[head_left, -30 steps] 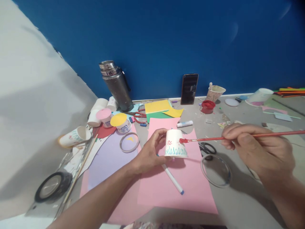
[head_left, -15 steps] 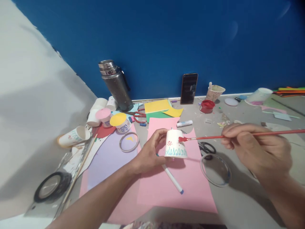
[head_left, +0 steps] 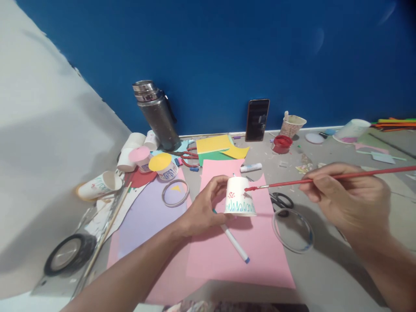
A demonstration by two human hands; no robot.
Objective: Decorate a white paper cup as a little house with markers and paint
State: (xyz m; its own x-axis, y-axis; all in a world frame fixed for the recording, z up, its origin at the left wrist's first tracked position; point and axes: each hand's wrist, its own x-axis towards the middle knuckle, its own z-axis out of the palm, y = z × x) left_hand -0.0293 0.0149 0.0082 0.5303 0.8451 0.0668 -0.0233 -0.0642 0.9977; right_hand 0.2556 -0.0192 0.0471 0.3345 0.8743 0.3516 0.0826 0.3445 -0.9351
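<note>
Near edge of surface: pink paper sheet (head_left: 240, 255), lying flat; a white marker (head_left: 234, 242) with a blue tip rests on it, just in front of the cup.

Middle of surface, on the pink sheet: paper cup (head_left: 239, 196), upside down, white, with blue grass strokes round the rim and a cluster of red dots above them. Left hand (head_left: 203, 208): fingers wrapped round the cup's left side, steadying it. Right hand (head_left: 347, 197): fingers pinched on the red handle of a paintbrush (head_left: 312, 180); its red-loaded tip touches, or all but touches, the cup's upper right side.

Step in hand, as judged: dabbing red paint onto the cup wall. The next mark calls for a light touch of the tip and a firm hold on the cup, perhaps a slight turn to bring up bare wall.

Right of the cup: black scissors (head_left: 282, 200) and a clear ring (head_left: 292, 229), near together.

Left edge: roll of black tape (head_left: 66, 255); a fallen cup (head_left: 100, 185); cups capped with pink and yellow discs.

Far edge, against the blue wall: steel flask (head_left: 156, 115), phone (head_left: 257, 120) leaning upright, red paint pot (head_left: 281, 144).
</note>
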